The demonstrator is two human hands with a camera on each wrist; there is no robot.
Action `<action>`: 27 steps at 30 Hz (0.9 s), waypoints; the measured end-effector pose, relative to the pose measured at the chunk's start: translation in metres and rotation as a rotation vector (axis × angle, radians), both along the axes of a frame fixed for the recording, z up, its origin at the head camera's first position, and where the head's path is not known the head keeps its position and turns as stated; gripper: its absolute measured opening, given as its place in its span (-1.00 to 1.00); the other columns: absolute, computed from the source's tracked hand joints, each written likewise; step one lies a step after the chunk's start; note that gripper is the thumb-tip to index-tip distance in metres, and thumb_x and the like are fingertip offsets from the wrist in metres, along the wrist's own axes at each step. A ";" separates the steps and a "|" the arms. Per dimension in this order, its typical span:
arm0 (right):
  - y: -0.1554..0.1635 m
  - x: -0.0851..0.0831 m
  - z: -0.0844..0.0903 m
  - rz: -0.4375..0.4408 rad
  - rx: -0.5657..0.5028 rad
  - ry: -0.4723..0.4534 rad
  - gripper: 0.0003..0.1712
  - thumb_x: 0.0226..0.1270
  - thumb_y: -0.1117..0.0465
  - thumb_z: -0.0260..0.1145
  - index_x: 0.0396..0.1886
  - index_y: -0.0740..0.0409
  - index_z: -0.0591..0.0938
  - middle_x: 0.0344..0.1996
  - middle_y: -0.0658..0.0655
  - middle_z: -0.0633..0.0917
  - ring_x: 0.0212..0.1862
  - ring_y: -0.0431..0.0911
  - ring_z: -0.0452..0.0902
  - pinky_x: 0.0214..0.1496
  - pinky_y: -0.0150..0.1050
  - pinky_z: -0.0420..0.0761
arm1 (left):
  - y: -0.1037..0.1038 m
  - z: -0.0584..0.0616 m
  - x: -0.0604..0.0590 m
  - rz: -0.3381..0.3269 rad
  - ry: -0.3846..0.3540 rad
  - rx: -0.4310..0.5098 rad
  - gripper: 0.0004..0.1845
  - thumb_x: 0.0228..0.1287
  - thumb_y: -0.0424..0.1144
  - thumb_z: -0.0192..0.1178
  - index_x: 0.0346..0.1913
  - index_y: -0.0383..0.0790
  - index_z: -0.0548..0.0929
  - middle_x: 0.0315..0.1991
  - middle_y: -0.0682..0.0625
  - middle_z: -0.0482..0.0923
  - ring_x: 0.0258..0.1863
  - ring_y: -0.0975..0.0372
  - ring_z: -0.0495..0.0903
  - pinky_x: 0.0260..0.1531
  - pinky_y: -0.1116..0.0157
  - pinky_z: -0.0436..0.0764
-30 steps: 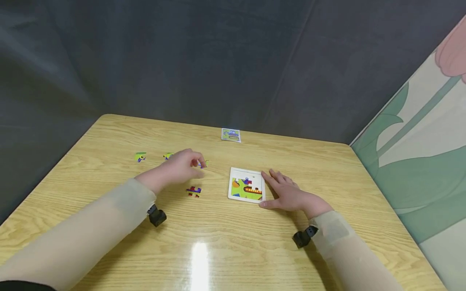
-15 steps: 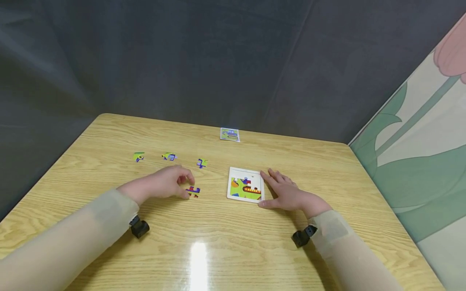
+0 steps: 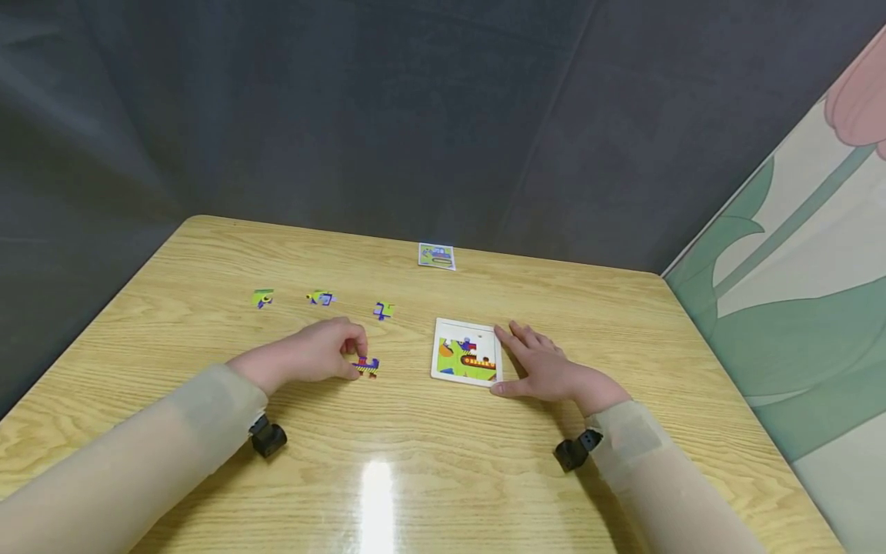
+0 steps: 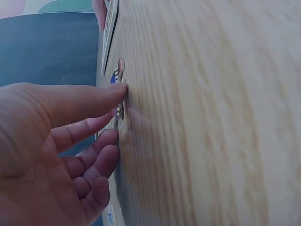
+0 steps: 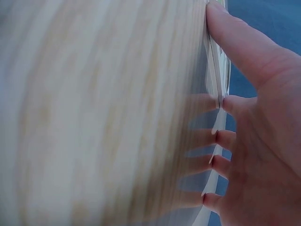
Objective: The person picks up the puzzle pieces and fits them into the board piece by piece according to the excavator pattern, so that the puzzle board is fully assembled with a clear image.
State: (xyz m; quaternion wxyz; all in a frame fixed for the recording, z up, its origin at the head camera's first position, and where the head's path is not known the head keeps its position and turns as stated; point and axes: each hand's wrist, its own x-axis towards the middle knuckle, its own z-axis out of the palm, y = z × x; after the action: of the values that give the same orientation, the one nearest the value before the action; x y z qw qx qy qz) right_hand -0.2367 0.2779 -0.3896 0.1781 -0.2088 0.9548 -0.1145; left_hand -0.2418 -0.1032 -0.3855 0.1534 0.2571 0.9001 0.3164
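My left hand (image 3: 311, 350) pinches a red, blue and yellow-striped jigsaw piece (image 3: 369, 365) lying on the table. In the left wrist view the piece (image 4: 121, 67) shows above and below the thumb, its middle hidden. My right hand (image 3: 545, 368) rests along the right side of a white puzzle tray (image 3: 462, 330), thumb at the near corner and fingers stretched out. Joined pieces with a green background and an orange-red track (image 3: 477, 362) fill the tray's lower part; its upper part is bare white.
Three loose jigsaw pieces lie beyond my left hand: a green one (image 3: 263, 297), a yellow-green and blue one (image 3: 324, 298) and a blue and green one (image 3: 384, 310). A small picture card (image 3: 437, 256) lies near the table's far edge, before a dark curtain (image 3: 388, 123).
My left hand came back toward me from the far pieces to the striped piece, and its thumb and index finger closed on it. The right hand stayed at the tray.
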 end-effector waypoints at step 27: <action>0.000 0.001 0.001 -0.005 -0.008 -0.006 0.20 0.21 -0.39 0.29 0.61 0.02 -0.08 0.55 0.29 -0.14 0.48 0.38 -0.26 0.35 0.40 -0.11 | 0.051 0.011 -0.017 0.019 -0.035 0.201 -0.90 0.30 -0.40 0.28 -0.37 -0.21 0.60 -0.42 0.01 0.54 -0.43 0.20 0.46 -0.40 0.26 0.48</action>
State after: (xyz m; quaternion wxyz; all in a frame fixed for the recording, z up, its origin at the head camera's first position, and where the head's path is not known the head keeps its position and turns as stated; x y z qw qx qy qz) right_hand -0.2358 0.2775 -0.3882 0.1800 -0.2065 0.9543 -0.1195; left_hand -0.2589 -0.0522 -0.3750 0.1394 0.2569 0.8635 0.4111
